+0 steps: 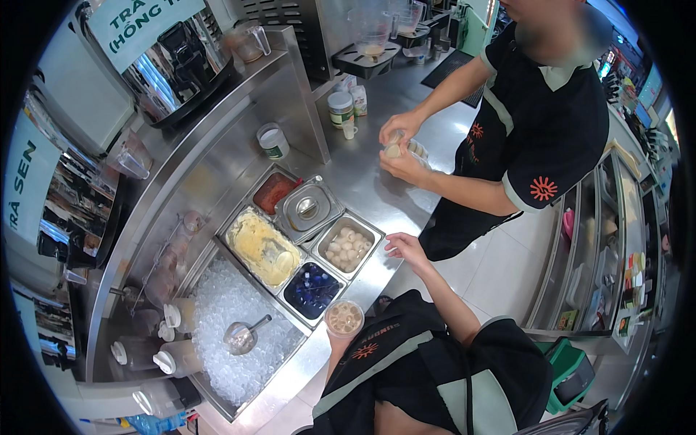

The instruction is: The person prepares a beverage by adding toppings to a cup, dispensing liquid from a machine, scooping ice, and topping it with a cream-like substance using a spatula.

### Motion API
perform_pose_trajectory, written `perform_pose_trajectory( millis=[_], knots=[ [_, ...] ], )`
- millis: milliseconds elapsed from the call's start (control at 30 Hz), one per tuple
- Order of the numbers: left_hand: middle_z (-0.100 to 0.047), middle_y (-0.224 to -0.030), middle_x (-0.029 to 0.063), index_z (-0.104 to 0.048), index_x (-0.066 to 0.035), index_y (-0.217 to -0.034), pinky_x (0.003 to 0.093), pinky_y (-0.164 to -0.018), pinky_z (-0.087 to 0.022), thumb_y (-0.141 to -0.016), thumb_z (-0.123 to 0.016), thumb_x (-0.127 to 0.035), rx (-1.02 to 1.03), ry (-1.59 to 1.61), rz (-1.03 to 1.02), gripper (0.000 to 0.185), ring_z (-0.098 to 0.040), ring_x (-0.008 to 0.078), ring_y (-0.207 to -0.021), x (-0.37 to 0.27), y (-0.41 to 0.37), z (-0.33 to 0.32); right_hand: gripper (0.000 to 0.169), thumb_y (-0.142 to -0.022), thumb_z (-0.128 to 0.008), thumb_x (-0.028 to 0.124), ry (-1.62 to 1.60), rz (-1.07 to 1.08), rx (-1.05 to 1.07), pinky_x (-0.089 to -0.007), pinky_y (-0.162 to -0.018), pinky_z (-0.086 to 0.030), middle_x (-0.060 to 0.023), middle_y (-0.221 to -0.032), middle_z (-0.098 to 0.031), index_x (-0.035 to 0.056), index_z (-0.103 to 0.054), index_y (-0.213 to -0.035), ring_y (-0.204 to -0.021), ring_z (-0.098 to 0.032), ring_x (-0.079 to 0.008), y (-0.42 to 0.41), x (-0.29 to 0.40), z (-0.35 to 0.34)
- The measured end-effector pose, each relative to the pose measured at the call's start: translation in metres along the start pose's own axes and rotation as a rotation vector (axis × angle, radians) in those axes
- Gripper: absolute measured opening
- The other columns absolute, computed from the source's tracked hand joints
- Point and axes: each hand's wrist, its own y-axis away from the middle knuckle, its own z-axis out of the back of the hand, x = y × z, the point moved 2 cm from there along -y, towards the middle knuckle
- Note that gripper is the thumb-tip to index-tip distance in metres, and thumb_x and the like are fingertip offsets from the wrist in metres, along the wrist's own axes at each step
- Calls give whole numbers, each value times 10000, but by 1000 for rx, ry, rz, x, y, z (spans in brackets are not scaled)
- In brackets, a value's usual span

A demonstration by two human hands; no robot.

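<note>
My left hand [338, 345] grips a clear plastic cup [345, 318] of light-brown drink with ice, upright at the counter's front edge. My right hand [408, 249] holds nothing; its fingers are spread just off the near corner of a steel pan of whitish round pieces [348, 247]. Beside that pan sit dark blue jelly cubes [311, 288] and a pale yellow creamy mass [261, 247] with a scoop in it. A steel lid [309, 209] rests tilted across the neighbouring pans, near a pan of red topping [273, 193].
An ice bin [217, 304] holds a metal scoop [241, 337], with white-capped bottles [179, 358] along its left side. Across the steel counter [370, 179], a co-worker's hands [405, 147] handle small containers. A jar [341, 109] and a white tub [273, 140] stand farther back.
</note>
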Motion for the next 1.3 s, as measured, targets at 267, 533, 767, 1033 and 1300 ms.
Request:
perform_pose_trajectory(
  millis=[267, 533, 767, 1033, 1300],
  knots=[
    [-420, -1069, 122, -169, -28, -1186, 321, -830, -379, -452, -784, -118, -17, -53, -13, 962, -447, 225, -989, 4, 0, 0, 194, -816, -446, 182, -36, 8, 13, -198, -554, -390, -38, -753, -572, 59, -550, -925, -609, -524, -95, 1, -5, 1],
    [-428, -1055, 115, -180, -31, -1176, 310, -820, -386, -461, -780, -119, -21, -118, -52, 938, -455, 218, -976, -5, -1, -2, 199, -809, -450, 169, -28, 32, 24, -207, -584, -400, -47, -764, -569, 49, -547, -935, -627, -531, -107, -1, -10, 3],
    [-435, -1053, 111, -183, -32, -1175, 311, -829, -377, -463, -784, -136, -30, -94, 16, 937, -454, 216, -980, -13, 0, -2, 192, -809, -446, 169, 34, 39, 19, -207, -602, -389, -34, -764, -568, 61, -546, -931, -639, -521, -98, -9, -2, 5],
    [-435, -1070, 118, -168, -23, -1182, 313, -842, -365, -467, -788, -157, -42, -102, 58, 955, -451, 215, -989, -5, 4, 2, 176, -798, -438, 94, 23, 44, 57, -216, -583, -442, -66, -749, -565, 2, -537, -910, -671, -540, -108, -8, 1, -10],
    [-426, -1077, 123, -164, -16, -1182, 311, -844, -362, -459, -794, -165, -67, -110, 94, 970, -441, 212, -1000, -4, 5, 5, 171, -807, -441, 97, 25, 35, 76, -219, -580, -447, -72, -758, -568, 1, -541, -908, -698, -546, -108, -10, -3, -14]
  ],
)
